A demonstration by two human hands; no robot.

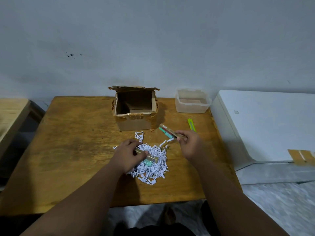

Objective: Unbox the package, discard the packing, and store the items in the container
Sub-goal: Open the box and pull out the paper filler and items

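An open cardboard box (136, 121) stands at the back middle of the wooden table (71, 133), its inside looking empty. In front of it lies a pile of white shredded paper (153, 166). My left hand (127, 154) rests on the pile, fingers closed on a small gold and green packet (150, 159). My right hand (189, 143) holds a second gold and green packet (167, 132) just above the table, right of the pile. A clear plastic container (192, 101) sits empty at the back right.
A green utility knife (191, 124) lies on the table between the container and my right hand. A white appliance (265, 123) stands right of the table, with brown tape strips (301, 156) on its edge. Another wooden surface (10, 113) is at far left.
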